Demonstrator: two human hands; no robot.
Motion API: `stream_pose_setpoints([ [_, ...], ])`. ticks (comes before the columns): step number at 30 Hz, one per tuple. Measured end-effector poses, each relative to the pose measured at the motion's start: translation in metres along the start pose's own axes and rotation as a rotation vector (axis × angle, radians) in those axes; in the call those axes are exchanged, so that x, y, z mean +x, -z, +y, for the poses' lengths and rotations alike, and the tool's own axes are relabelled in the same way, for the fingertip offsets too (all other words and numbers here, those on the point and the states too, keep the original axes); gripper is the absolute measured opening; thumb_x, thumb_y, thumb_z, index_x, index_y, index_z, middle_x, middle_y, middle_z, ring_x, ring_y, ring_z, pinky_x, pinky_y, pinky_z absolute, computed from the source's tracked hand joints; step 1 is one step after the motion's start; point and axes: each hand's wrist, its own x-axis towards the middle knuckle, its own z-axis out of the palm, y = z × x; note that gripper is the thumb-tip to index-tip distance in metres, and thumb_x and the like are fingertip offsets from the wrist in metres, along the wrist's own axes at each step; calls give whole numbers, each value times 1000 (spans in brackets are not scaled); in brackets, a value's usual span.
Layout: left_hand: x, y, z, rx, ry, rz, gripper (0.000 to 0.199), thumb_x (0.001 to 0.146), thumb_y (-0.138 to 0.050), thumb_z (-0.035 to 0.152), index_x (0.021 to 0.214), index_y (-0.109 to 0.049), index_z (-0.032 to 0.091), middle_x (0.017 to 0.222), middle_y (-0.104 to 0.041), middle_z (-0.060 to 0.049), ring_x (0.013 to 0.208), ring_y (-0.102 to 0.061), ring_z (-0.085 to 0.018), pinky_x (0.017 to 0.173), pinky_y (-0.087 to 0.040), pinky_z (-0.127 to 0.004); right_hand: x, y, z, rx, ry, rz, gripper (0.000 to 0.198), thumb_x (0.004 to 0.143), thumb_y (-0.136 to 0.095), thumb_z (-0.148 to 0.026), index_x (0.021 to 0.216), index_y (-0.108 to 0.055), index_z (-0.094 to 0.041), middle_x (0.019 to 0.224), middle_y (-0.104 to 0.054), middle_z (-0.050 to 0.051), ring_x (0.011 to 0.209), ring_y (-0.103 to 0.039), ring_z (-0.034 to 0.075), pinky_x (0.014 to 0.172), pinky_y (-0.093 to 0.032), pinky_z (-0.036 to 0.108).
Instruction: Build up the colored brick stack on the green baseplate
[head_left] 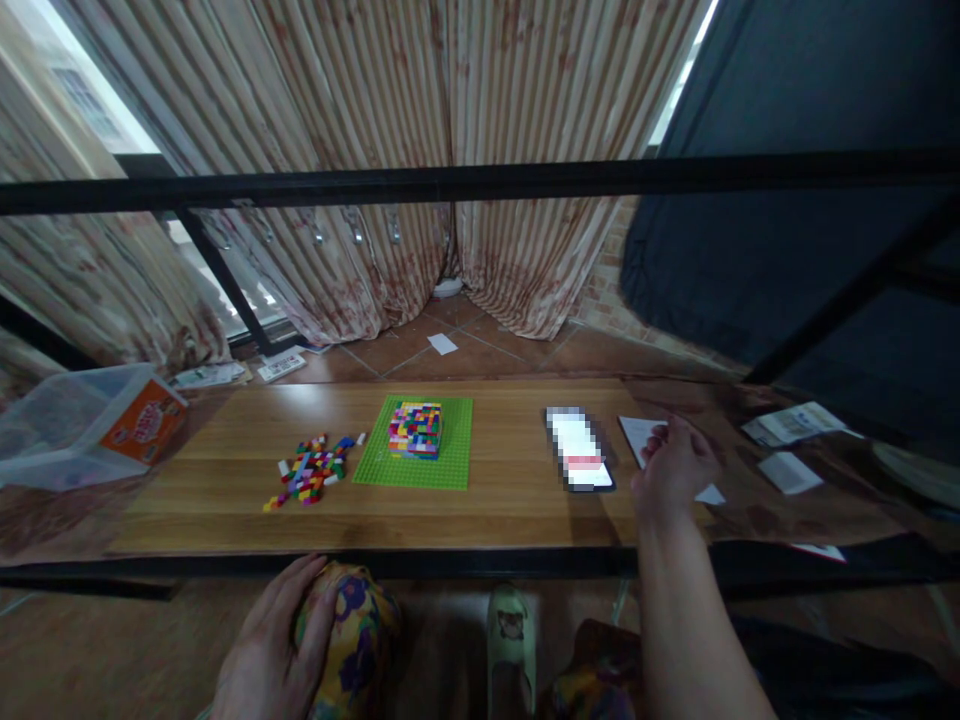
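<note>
Phone [579,450] lies left of the right hand [675,468], the nearer one; long axis far-left to near-right. Right fingers curl, contents indeterminable; left hand [276,640] drapes loosely over knee [358,620].

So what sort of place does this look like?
Probably a room in someone's home: floor-length beige fabric curtains with reddish patterns hang by the window, reddish-brown square tiles cover the floor, and small multicoloured plastic toy bricks lie on a long wooden tabletop.
</note>
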Motion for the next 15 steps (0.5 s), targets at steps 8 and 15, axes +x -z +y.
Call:
stream_pose_setpoints([
  [8, -2, -3, 1, 64, -83, 52, 51, 87, -44, 57, 106, -72, 19, 111, -74, -9, 104, -70, -28, 94, -57, -44, -40, -25, 3, -60, 113, -151, 22, 77, -60, -39, 69, -55, -20, 56, -51, -6, 49, -44, 9, 46, -35, 22],
  [15, -1, -2, 7, 111, -164, 54, 46, 90, -45, 51, 104, -73, 19, 106, -76, -9, 99, -71, -26, 90, -59, -40, -178, -20, 2, -266, 627, -1198, 24, 96, -48, -29, 84, -68, -22, 79, -71, 2, 74, -64, 15, 70, -47, 25],
])
